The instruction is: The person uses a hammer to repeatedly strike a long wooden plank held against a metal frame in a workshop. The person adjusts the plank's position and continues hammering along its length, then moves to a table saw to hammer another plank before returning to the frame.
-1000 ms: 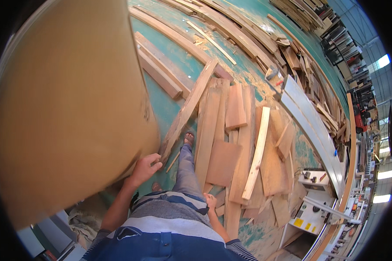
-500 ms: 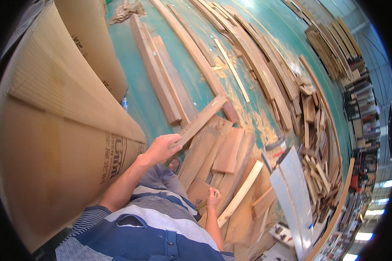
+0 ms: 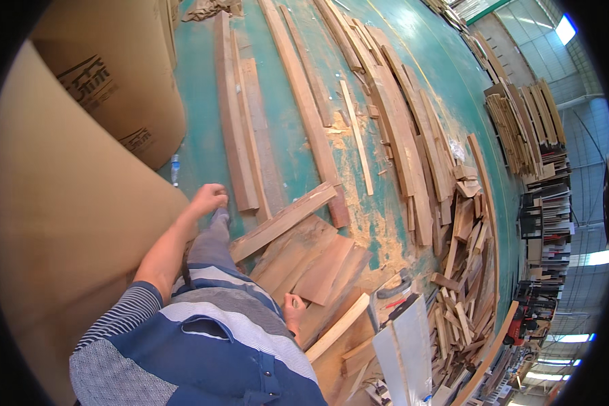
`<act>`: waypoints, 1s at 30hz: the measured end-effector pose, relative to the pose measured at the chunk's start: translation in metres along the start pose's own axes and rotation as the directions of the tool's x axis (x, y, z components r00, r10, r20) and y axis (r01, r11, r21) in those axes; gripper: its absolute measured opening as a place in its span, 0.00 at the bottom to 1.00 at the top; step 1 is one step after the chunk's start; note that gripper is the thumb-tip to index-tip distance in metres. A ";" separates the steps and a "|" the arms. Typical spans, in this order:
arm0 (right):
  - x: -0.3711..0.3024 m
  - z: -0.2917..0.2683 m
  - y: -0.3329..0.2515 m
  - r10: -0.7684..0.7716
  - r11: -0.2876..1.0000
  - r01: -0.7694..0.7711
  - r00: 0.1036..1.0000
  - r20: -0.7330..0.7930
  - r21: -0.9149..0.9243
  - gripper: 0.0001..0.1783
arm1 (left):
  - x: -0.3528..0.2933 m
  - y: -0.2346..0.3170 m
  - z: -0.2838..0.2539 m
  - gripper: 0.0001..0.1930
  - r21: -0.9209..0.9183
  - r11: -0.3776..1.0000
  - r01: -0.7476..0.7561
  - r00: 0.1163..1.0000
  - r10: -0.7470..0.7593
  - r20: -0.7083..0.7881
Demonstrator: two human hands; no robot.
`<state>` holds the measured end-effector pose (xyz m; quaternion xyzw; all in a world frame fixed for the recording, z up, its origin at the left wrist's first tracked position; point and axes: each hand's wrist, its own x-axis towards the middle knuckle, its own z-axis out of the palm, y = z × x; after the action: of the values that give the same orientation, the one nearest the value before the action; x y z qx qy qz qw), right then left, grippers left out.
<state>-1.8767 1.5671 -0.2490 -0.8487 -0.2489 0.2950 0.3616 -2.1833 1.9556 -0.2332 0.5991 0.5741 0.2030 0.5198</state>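
My left hand [image 3: 210, 199] hangs in front of me at the left, over the green floor, with fingers curled and nothing visible in them. It is apart from a short wooden plank [image 3: 285, 221], which lies slantwise across the near ends of longer timbers. My right hand [image 3: 293, 308] is low near my waist, its fingers curled in; whatever they hold, if anything, is hidden. Beside it lie wide brown boards [image 3: 325, 269] in a stack, and a pale narrow strip of wood [image 3: 338, 327] slants to its right.
Large cardboard sheets [image 3: 74, 237] rise at my left. Long timbers [image 3: 299, 111] lie on the sawdust-strewn floor ahead. To the right stand a grey metal panel [image 3: 404, 342] and a heap of offcuts [image 3: 463, 298]. A plastic bottle [image 3: 175, 169] is beside the cardboard.
My left hand has let go of the short plank's near end and moved left and up, away from it. The whole view has shifted. My right hand remains curled near my waist.
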 end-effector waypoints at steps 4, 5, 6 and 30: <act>0.040 0.015 -0.013 0.096 0.982 -0.079 0.991 -0.096 0.173 0.13 | 0.051 -0.084 -0.039 0.07 -0.107 0.932 0.346 0.928 -0.357 -0.103; 0.053 0.025 -0.022 0.151 0.979 -0.135 0.984 -0.092 0.153 0.13 | 0.067 -0.093 -0.055 0.06 -0.122 0.901 0.417 0.896 -0.430 -0.114; 0.057 0.028 -0.028 0.231 0.969 -0.220 0.969 -0.093 0.114 0.13 | 0.077 -0.102 -0.065 0.06 -0.148 0.883 0.446 0.880 -0.463 -0.108; 0.440 0.131 -0.219 0.326 0.924 -0.299 0.942 -0.083 0.239 0.14 | 0.329 0.017 -0.060 0.12 -0.047 0.818 0.573 0.815 -0.563 0.134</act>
<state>-1.7023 2.0429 -0.2970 -0.8479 -0.0533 0.3231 0.4170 -2.1404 2.2783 -0.3131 0.3883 0.6869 0.0282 0.6137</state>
